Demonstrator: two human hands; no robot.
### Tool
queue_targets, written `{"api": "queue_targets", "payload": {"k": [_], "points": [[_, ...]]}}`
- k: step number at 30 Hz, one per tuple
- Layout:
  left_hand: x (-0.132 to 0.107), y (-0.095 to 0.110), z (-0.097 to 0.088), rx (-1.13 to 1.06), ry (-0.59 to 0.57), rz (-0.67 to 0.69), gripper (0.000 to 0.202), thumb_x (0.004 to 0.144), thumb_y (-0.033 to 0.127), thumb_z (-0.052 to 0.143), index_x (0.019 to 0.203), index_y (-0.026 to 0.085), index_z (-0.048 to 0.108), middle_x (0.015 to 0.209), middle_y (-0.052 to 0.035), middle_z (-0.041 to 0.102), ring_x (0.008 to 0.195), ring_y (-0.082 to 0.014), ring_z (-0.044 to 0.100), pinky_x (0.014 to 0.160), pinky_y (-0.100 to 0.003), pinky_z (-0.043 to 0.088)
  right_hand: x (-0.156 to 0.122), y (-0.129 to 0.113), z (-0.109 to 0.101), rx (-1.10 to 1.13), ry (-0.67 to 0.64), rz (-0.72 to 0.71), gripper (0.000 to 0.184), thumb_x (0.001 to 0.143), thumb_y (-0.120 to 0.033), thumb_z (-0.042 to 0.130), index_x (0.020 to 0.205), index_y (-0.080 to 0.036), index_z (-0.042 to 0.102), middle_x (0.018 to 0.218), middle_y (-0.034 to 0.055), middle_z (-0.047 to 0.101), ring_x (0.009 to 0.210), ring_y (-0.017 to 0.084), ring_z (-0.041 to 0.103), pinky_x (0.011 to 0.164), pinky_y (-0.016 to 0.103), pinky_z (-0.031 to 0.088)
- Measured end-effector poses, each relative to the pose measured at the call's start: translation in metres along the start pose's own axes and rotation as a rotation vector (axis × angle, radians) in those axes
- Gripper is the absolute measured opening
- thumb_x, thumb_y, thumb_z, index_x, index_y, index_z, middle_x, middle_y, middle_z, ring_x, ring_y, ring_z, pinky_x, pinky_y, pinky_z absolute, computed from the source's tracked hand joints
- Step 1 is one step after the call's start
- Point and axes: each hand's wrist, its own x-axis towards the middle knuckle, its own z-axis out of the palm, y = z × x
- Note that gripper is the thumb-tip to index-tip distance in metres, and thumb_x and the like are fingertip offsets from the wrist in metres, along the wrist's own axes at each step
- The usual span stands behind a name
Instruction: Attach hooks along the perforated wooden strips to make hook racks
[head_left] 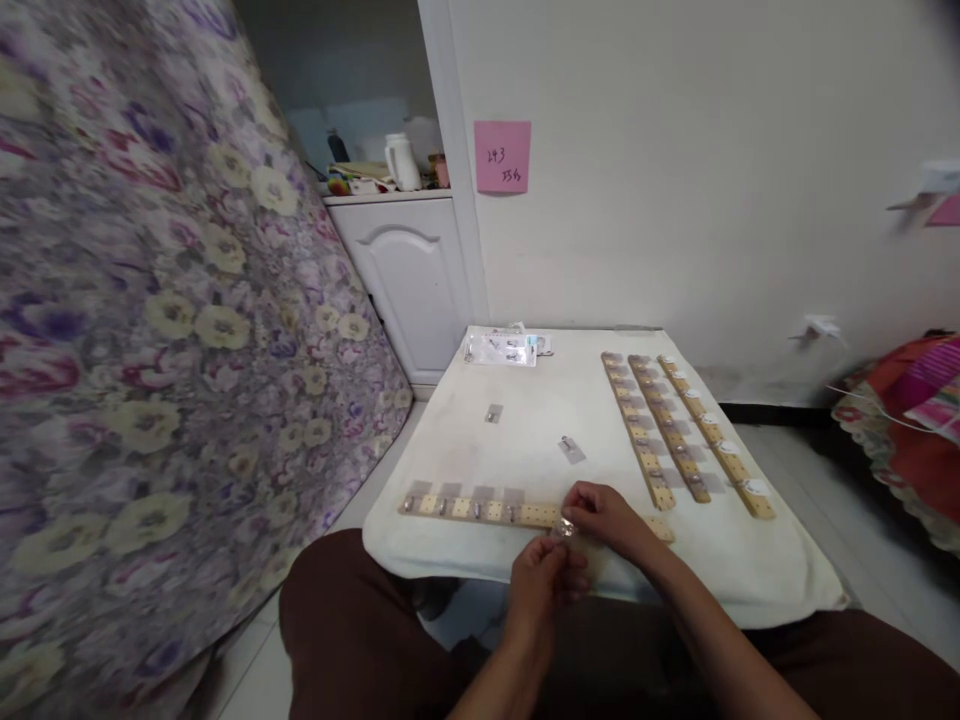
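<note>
Through the head camera I am watching my two hands working close together at the near edge of the table. The right hand [609, 518] is pinching a small shiny piece [566, 527], thumb and forefinger clamped on its upper end. The left hand [536, 578] is reaching up from below, its curled fingertips lying just beside the piece's lower end; I cannot tell whether they are gripping it.

Just beyond the fingertips, a wooden strip [536, 515] is running crosswise, partly hidden by the right hand; I cannot tell whether the piece is touching it. Left of the fingers, four clear cards [478, 497] with metal bits are sitting in a row on that strip, while the stretch nearest the fingers is showing bare holes.

Farther out, straight ahead of the fingers, one loose clear card [572, 450] is lying flat on the white cloth [450, 440], and a second loose card [493, 413] is lying beyond it to the left. Farther still, a clear packet [501, 349] is resting near the table's far edge. Right of the fingers and beyond, three filled strips [672, 438] are lying side by side, pointing away from me.
</note>
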Motion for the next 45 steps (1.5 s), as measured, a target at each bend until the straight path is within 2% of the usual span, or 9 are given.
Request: {"api": "queue_targets", "payload": {"k": [5,11,20,30,45], "points": [[0.009,0.001,-0.007,-0.056,0.090,0.018,0.031,0.058,0.035,0.069,0.072,0.018,0.047,0.061,0.0011,0.063,0.042,-0.0090,0.054,0.041,-0.019,0.034,0.023,0.000,0.011,-0.136,-0.009,-0.007,0.008,0.069,-0.024,0.057,0.066,-0.017,0.061,0.055,-0.0028,0.054,0.052,0.010,0.045,0.047,0.020,0.031],[0.014,0.003,-0.007,-0.106,0.137,0.007,0.021,0.064,0.028,0.064,0.074,0.016,0.049,0.060,0.0003,0.062,0.041,-0.0082,0.054,0.041,-0.018,0.036,0.041,0.009,0.017,-0.285,-0.018,-0.037,0.010,0.068,-0.025,0.057,0.069,-0.018,0.065,0.059,-0.0009,0.058,0.055,0.011,0.048,0.051,0.021,0.031],[0.017,0.005,-0.008,-0.086,0.167,-0.028,0.017,0.071,0.029,0.059,0.074,0.015,0.050,0.059,-0.0017,0.063,0.042,-0.0097,0.056,0.041,-0.019,0.040,0.046,0.018,0.020,-0.288,-0.044,-0.029,0.011,0.070,-0.023,0.056,0.070,-0.017,0.065,0.064,0.0004,0.061,0.059,0.012,0.050,0.055,0.022,0.034],[0.020,0.004,-0.006,-0.015,0.168,-0.023,0.018,0.071,0.031,0.056,0.074,0.015,0.049,0.051,0.0000,0.060,0.037,-0.0096,0.053,0.037,-0.018,0.036,0.049,0.020,0.017,-0.347,-0.077,-0.021,0.017,0.073,-0.027,0.054,0.078,-0.017,0.067,0.076,0.0031,0.066,0.069,0.015,0.056,0.063,0.023,0.039],[0.022,0.001,-0.007,0.034,0.150,-0.005,0.026,0.069,0.040,0.058,0.072,0.016,0.050,0.049,0.0012,0.059,0.035,-0.0107,0.053,0.035,-0.019,0.032,0.049,0.029,0.017,-0.384,-0.042,-0.006,0.021,0.075,-0.030,0.055,0.085,-0.019,0.069,0.084,0.0042,0.067,0.076,0.017,0.058,0.069,0.026,0.041]]}}
